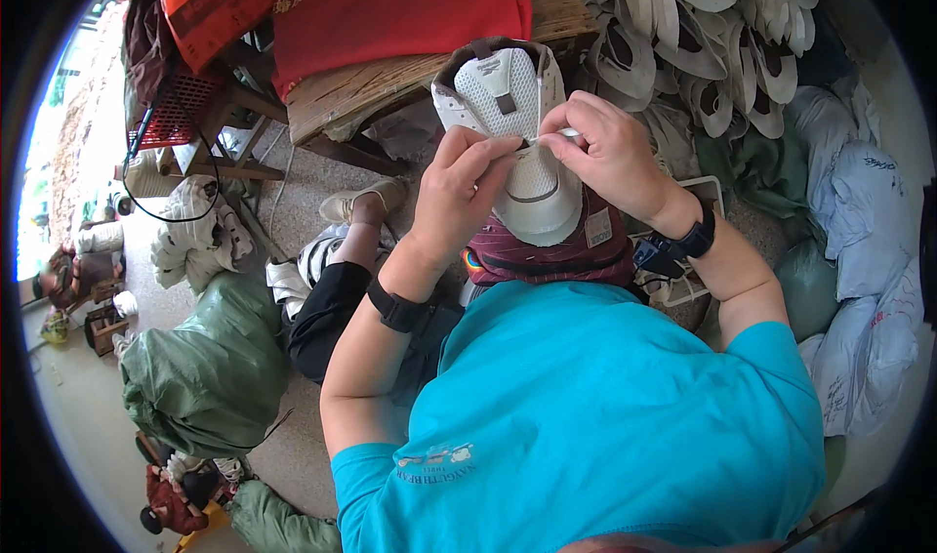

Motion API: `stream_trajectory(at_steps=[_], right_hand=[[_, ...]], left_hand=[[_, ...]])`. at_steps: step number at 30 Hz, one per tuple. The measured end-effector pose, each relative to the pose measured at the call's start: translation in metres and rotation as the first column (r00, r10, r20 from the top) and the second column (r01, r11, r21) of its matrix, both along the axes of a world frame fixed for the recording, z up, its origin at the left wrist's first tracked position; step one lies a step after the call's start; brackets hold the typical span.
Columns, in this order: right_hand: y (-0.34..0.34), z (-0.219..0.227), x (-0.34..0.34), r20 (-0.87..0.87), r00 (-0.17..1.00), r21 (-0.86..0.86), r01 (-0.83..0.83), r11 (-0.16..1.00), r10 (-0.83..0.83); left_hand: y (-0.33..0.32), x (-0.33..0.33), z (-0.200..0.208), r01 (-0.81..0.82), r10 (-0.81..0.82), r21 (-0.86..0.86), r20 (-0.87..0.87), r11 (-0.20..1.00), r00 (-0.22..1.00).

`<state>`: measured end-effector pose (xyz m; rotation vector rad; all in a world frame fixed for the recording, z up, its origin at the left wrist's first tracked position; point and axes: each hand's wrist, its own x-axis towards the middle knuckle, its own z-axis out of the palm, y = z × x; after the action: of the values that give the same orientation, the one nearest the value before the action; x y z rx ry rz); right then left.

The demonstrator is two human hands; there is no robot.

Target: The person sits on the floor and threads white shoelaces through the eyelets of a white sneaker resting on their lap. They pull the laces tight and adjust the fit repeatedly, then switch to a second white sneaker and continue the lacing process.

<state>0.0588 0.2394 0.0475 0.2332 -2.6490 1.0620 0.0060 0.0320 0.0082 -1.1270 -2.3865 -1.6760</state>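
Note:
A white shoe upper (542,223) rests on my lap, toe towards me, its mesh tongue (493,94) and brown-lined collar at the far end. From the left, my left hand (454,190) is closed, thumb and forefinger pinching the upper's edge at the throat. Opposite it, my right hand (615,163) is closed in a pinch just above the same spot. A small white piece shows between its fingers, too little of it to name. The two sets of fingertips nearly meet. Beneath the upper lies maroon patterned cloth (508,258).
Ahead stands a wooden bench (361,89) with a red cloth bag (390,26). Many pale shoe uppers (703,55) hang at the far right. White sacks (864,231) line the right side; a green sack (205,368) stands left. Other people (176,499) sit at the left.

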Motion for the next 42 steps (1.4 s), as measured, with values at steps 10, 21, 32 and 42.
stream_trajectory(at_steps=[10,21,32,42], right_hand=[[-0.008,-0.011,0.000,0.077,0.995,-0.161,-0.047,0.986,0.060],[0.000,-0.009,-0.005,0.153,0.985,-0.295,-0.037,0.955,0.085],[-0.002,0.000,-0.014,0.117,0.967,-0.208,-0.197,0.958,0.224],[0.002,0.000,-0.015,0.180,0.941,-0.230,-0.242,0.943,0.286]], left_hand=[[-0.004,-0.002,-0.005,0.033,-0.034,-0.032,-0.038,0.999,0.999],[0.000,0.000,0.005,-0.006,0.012,-0.076,0.082,0.997,0.997],[0.001,0.005,0.001,-0.067,0.068,-0.016,0.080,0.998,0.994],[0.001,-0.009,-0.002,-0.109,0.059,-0.077,-0.474,0.991,0.879]])
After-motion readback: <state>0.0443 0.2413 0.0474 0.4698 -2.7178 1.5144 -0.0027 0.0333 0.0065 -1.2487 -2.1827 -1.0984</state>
